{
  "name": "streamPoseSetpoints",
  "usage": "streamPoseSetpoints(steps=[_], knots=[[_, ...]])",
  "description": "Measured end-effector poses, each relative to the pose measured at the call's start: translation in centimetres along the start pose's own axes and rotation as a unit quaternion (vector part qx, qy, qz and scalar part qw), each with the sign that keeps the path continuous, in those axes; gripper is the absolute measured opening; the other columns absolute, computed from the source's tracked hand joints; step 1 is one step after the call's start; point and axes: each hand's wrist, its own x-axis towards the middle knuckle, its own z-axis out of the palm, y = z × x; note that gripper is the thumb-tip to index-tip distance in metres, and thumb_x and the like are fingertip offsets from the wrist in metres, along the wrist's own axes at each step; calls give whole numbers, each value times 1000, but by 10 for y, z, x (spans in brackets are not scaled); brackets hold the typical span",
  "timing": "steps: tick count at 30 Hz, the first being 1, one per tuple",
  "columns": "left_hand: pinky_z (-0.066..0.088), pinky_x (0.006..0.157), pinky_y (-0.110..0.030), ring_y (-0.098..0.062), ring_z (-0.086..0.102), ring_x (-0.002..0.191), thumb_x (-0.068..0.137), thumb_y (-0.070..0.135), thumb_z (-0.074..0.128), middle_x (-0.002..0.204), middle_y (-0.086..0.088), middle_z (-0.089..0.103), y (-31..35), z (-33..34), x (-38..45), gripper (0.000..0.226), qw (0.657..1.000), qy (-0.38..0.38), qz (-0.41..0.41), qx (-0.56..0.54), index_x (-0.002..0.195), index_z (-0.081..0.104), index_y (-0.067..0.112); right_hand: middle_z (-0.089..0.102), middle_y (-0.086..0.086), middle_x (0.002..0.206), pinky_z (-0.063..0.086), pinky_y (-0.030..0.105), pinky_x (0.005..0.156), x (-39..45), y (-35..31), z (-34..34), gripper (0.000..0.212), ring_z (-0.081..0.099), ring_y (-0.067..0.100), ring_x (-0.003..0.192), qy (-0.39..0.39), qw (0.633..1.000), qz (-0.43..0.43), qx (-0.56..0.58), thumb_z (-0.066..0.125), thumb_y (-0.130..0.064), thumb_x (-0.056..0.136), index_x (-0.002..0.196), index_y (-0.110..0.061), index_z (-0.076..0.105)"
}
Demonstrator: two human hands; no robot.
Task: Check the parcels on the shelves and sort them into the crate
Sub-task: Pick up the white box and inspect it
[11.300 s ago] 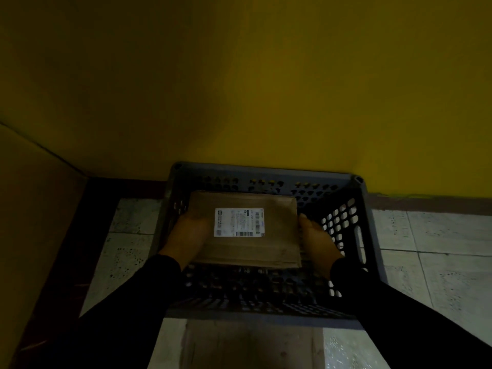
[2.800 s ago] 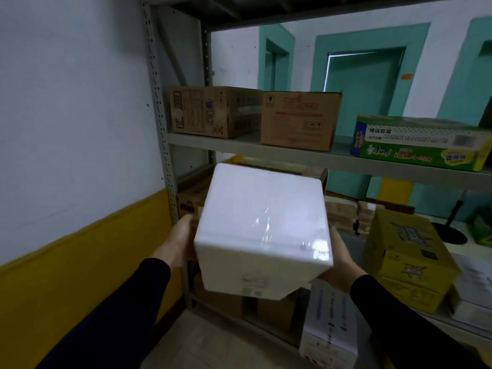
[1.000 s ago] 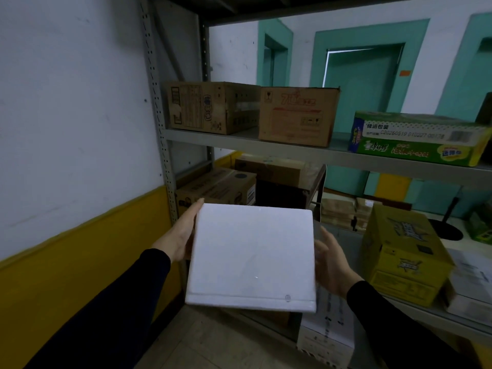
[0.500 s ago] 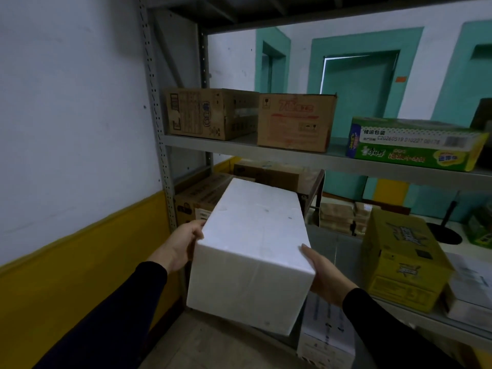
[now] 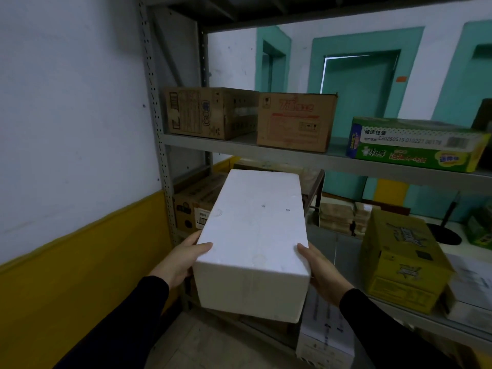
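In front of the grey metal shelving rack (image 5: 306,155), the big white foam box (image 5: 255,243) is held up in the air at about chest level, long side pointing away toward the shelves. The left hand (image 5: 181,258) is on its left near corner with the thumb hooked over the top edge; the right hand (image 5: 320,272) grips the right near corner the same way. The rest of the fingers are tucked under or behind the box, so can't say exactly how they sit.

What bugs me: both hands are down at the near end, so most of the box hangs out past the grip. If it's got any weight in it, I'd guess the far end could dip and slide out. Foam also looks smooth, so not much grip there, and squeezing harder could dent or crack a corner.

The far end is also close to the brown cardboard box (image 5: 197,209) on the lower shelf, so a swing could clip it. The crate isn't in view, so turning toward it is done half blind.
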Motion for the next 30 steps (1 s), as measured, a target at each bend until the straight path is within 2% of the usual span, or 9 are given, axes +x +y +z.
streamPoseSetpoints(steps=[5, 8, 13, 16, 20, 23, 24, 27, 30], knots=[[45, 70, -31, -18, 60, 103, 96, 19, 64, 117, 3, 64, 4, 2, 1, 53, 1000, 8, 7, 1, 145, 46, 30, 69, -1, 126, 57, 32, 82, 2, 1, 0, 30, 70, 19, 107, 2, 1000, 9, 8, 47, -34, 106, 136, -31, 52], [44, 71, -31, -18, 59, 104, 96, 23, 64, 119, 2, 63, 5, 2, 2, 50, 1000, 9, 10, 2, 142, 48, 32, 70, 0, 126, 56, 35, 85, 3, 1, 0, 30, 70, 21, 109, 7, 1000, 18, 20, 47, -37, 106, 136, -31, 51], [46, 72, -30, -16, 61, 104, 96, 32, 64, 119, 5, 65, 6, 5, 3, 38, 999, 8, 25, -19, 131, 51, 36, 70, 2, 120, 53, 35, 79, 8, 2, -2, 28, 68, 22, 105, 19, 999, 31, 31, 47, -39, 105, 130, -27, 54], [50, 74, -31, -19, 64, 105, 93, 34, 67, 118, 3, 67, 4, 7, 4, 39, 998, 12, 38, -39, 129, 53, 37, 70, 5, 118, 53, 40, 87, 10, 1, -1, 29, 67, 25, 106, 31, 998, 40, 26, 47, -45, 104, 123, -26, 57], [53, 80, -39, -26, 63, 106, 96, 31, 65, 119, -2, 66, 2, 4, 9, 40, 998, 37, 21, -45, 133, 53, 34, 69, 4, 118, 46, 43, 96, 18, -2, -4, 49, 62, 24, 108, 67, 997, 40, 3, 37, -61, 102, 125, -27, 64], [53, 91, -51, -35, 65, 107, 96, 33, 64, 118, -12, 69, -1, -5, 14, 39, 994, 49, -27, -95, 134, 56, 28, 59, 1, 140, 40, 50, 112, 28, 2, -11, 58, 55, 24, 127, 98, 994, 40, -30, 47, -64, 97, 140, -27, 56], [51, 94, -56, -37, 65, 106, 96, 34, 63, 116, -16, 70, -3, -9, 14, 36, 991, 56, -46, -113, 131, 57, 25, 58, 3, 143, 40, 50, 113, 29, 5, -14, 58, 56, 25, 128, 95, 993, 39, -50, 50, -63, 96, 141, -27, 56], [48, 97, -60, -39, 65, 106, 94, 37, 62, 112, -22, 70, -11, -18, 14, 34, 981, 62, -81, -165, 123, 62, 20, 71, 15, 115, 57, 45, 89, 22, 4, -11, 49, 69, 33, 100, 81, 991, 49, -96, 46, -58, 101, 118, -18, 68], [47, 99, -59, -38, 64, 107, 96, 37, 60, 117, -22, 68, -14, -22, 9, 35, 976, 48, -79, -198, 126, 63, 19, 75, 16, 100, 60, 44, 73, 22, 8, -10, 56, 72, 33, 87, 63, 993, 101, 5, 51, -67, 94, 116, -20, 71]])
